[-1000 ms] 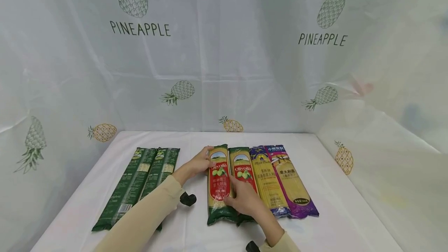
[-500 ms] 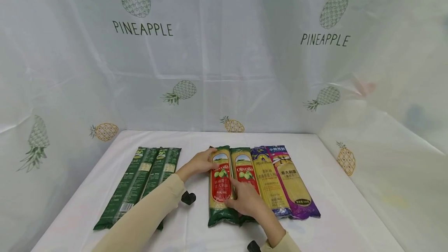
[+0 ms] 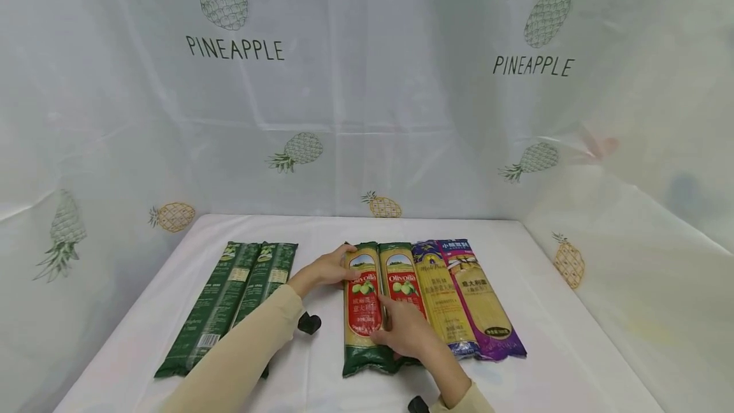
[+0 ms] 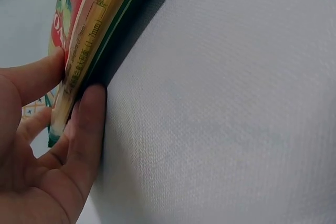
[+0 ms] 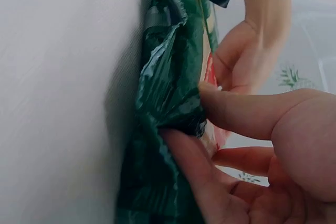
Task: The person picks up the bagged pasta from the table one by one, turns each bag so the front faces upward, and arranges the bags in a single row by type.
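My left hand [image 3: 327,268] pinches the upper left edge of a spaghetti packet [image 3: 364,311] with a red label and green ends. The left wrist view shows its thumb on the printed front of the packet [image 4: 84,59] and fingers at the underside. Lower down, my right hand [image 3: 408,329] grips the same packet's right edge, thumb on top. In the right wrist view, a finger tucks against the crinkled green end [image 5: 170,72]. A matching spaghetti packet [image 3: 403,278] lies directly to the right, partly hidden by my right hand.
Right of these lie a yellow-and-blue spaghetti packet [image 3: 440,298] and a yellow-and-purple one [image 3: 482,298]. Two green packets [image 3: 215,311], backs up, lie on the left, partly behind my left sleeve [image 3: 246,349]. A pineapple-print curtain [image 3: 378,81] surrounds the white-covered table [image 3: 321,362].
The head view has shifted slightly. The held spaghetti packet sits a little nearer the table's front, and both hands keep their hold on it.
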A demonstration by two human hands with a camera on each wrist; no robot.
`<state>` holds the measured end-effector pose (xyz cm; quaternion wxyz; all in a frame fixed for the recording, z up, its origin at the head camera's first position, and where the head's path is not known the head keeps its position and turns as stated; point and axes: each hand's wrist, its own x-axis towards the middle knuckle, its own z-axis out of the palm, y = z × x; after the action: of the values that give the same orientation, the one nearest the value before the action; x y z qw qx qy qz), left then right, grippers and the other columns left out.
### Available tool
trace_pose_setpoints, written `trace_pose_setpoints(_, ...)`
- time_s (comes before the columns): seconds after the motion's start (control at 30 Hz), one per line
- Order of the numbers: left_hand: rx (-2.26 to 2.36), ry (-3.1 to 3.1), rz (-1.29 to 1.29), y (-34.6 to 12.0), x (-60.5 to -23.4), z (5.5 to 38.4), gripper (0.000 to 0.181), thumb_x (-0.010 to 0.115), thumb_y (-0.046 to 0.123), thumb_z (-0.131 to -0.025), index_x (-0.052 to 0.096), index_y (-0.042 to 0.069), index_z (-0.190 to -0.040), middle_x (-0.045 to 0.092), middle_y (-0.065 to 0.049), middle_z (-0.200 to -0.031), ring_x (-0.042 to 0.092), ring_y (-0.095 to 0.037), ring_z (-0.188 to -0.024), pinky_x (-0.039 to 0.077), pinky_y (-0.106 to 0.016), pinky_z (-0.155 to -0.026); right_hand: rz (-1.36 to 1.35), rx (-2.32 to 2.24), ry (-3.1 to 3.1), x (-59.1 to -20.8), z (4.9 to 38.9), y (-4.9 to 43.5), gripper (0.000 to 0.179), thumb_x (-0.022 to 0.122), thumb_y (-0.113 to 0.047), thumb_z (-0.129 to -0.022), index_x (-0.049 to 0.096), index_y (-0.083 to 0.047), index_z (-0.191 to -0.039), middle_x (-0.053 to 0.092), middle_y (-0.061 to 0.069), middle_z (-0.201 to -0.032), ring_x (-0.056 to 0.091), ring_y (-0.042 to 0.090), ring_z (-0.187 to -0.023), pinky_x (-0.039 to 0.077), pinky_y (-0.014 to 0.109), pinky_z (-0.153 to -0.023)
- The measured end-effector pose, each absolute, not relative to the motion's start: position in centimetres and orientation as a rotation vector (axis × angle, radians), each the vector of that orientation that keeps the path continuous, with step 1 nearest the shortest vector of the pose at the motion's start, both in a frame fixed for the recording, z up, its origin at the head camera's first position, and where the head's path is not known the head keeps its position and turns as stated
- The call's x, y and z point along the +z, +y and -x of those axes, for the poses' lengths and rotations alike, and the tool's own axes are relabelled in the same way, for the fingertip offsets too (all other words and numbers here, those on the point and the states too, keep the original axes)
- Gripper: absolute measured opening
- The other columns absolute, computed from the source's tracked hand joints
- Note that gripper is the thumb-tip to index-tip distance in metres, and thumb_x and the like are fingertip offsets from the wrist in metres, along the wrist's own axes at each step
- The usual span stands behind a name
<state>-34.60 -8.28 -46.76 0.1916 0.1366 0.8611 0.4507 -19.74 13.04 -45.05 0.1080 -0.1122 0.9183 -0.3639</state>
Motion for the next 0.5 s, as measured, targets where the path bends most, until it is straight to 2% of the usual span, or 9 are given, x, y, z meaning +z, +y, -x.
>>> trace_pose_setpoints(0.07, 1.268, 2.413, -0.364, -8.42, -46.8, 34.59, 0.071, 0.075, 0.026, -0.101, 0.04, 0.016, -0.162, 0.063, -0.021, -0.134, 0.068, -0.025, -0.102, 0.061, -0.038, -0.081, 0.333, -1.077, 2.698, -45.13, 19.74, 13.04, 0.081, 0.086, -0.022, -0.092, 0.046, 0.001, -0.158, 0.057, 0.004, -0.075, 0.061, 0.017, -0.046, 0.05, 0.03, -0.049)
trace_pose_setpoints(0.27, 1.266, 2.393, -0.355, -8.48, -46.83, 34.62, 0.071, 0.074, 0.026, -0.102, 0.038, 0.016, -0.163, 0.064, -0.02, -0.131, 0.069, -0.024, -0.103, 0.061, -0.037, -0.084, 0.353, -1.054, 2.717, -45.27, 19.77, 13.08, 0.081, 0.086, -0.023, -0.092, 0.046, 0.002, -0.158, 0.056, 0.003, -0.076, 0.06, 0.015, -0.046, 0.048, 0.029, -0.053)
trace_pose_setpoints(0.5, 1.245, 2.396, -0.344, -7.98, -46.78, 34.92, 0.072, 0.075, 0.027, -0.102, 0.038, 0.017, -0.162, 0.062, -0.023, -0.135, 0.069, -0.026, -0.102, 0.061, -0.036, -0.081, 0.33, -1.086, 2.689, -45.28, 19.72, 13.26, 0.081, 0.084, -0.021, -0.094, 0.042, 0.001, -0.16, 0.056, 0.005, -0.077, 0.063, 0.017, -0.047, 0.052, 0.031, -0.052)
